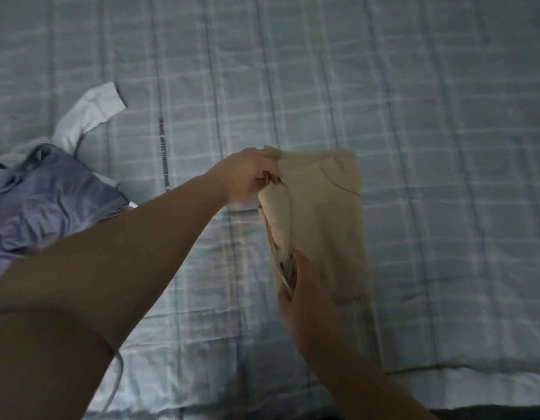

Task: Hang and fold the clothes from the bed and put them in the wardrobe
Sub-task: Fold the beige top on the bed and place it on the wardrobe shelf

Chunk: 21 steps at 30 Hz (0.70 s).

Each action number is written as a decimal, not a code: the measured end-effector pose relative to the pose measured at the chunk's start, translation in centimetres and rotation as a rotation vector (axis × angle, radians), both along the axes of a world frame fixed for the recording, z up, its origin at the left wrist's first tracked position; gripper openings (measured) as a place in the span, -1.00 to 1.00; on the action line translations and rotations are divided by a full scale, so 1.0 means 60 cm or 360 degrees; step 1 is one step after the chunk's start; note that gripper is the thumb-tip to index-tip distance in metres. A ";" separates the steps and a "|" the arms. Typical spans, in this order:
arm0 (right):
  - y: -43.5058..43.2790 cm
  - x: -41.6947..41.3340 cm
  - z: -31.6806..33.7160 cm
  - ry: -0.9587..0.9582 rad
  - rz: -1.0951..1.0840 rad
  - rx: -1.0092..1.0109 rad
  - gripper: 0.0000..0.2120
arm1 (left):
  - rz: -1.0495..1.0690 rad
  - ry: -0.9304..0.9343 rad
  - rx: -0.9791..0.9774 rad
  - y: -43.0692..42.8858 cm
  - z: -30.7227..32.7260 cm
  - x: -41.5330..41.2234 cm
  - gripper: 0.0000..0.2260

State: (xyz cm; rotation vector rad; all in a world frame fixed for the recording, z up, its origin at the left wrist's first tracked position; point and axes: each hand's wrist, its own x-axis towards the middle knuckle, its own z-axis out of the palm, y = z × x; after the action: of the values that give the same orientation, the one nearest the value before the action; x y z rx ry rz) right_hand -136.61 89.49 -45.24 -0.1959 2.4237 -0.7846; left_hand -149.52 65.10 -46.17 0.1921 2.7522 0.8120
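A beige garment, folded into a long rectangle, lies on the bed a little right of centre. My left hand grips the upper left corner of its folded edge. Lower down, my right hand pinches the same left edge, with the layers bunched between its fingers. At the left lies a crumpled lavender garment, with a white garment spread just beyond it.
The bed is covered by a pale blue checked quilt. Its near edge runs along the bottom right, with dark floor below. A thin cord hangs by my left arm at the lower left.
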 end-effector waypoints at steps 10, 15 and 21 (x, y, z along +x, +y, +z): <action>-0.038 0.056 -0.037 0.0054 0.0249 0.0075 -0.23 | 0.0036 0.0124 0.0145 -0.028 -0.063 0.073 -0.60; -0.002 0.009 -0.004 0.0381 0.0298 -0.0086 -0.61 | 0.0391 0.0177 0.0228 -0.009 -0.034 0.116 -0.44; 0.079 -0.081 -0.035 0.0849 0.0422 0.0293 -0.46 | 0.0303 0.0282 -0.0086 0.114 -0.030 0.174 -0.54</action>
State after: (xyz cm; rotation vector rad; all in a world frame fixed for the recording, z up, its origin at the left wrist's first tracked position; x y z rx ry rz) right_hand -141.49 94.23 -47.37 -0.7149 2.8604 -0.4202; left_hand -139.09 71.92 -47.99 -0.0102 2.9910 0.8007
